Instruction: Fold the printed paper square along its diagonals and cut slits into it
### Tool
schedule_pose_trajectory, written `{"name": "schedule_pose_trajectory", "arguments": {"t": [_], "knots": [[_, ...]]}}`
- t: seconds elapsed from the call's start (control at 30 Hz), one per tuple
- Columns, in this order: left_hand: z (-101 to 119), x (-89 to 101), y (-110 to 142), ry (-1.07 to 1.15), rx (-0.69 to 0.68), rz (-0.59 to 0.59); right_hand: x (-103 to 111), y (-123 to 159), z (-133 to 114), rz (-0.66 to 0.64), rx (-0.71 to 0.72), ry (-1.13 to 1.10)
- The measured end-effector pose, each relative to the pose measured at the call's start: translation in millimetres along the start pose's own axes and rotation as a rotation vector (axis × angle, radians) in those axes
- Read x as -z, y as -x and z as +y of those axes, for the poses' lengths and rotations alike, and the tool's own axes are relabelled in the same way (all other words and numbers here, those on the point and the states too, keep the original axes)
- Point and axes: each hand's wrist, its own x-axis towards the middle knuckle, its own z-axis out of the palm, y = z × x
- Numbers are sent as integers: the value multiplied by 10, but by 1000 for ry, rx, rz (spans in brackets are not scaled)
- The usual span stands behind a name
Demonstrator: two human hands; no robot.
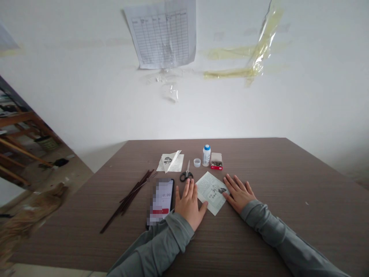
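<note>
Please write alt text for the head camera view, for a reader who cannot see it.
Left hand and right hand, in grey sleeves, rest flat on a brown wood-grain table, either side of a white printed paper sheet; black-handled scissors lie beyond.

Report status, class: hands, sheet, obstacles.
Left hand, right hand flat, open. Printed paper sheet between them. Scissors just beyond; phone beside left hand.

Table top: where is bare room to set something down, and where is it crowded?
Bare tabletop lies right of the right hand and the red box; another patch lies left of the dark sticks. It is crowded around the scissors, the phone and the left hand.
</note>
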Motion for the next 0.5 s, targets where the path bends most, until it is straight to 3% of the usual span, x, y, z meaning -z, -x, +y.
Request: {"name": "schedule_pose_trajectory", "arguments": {"t": [0.2, 0.37, 0.5], "knots": [[34, 11, -75, 23, -128, 20, 48, -12, -96, 166, 133, -55], [42, -79, -106, 58, -232, -12, 173, -35, -265, 94, 281, -132], [42, -162, -91, 37, -245, 29, 205, 18, -393, 77, 307, -142]]}}
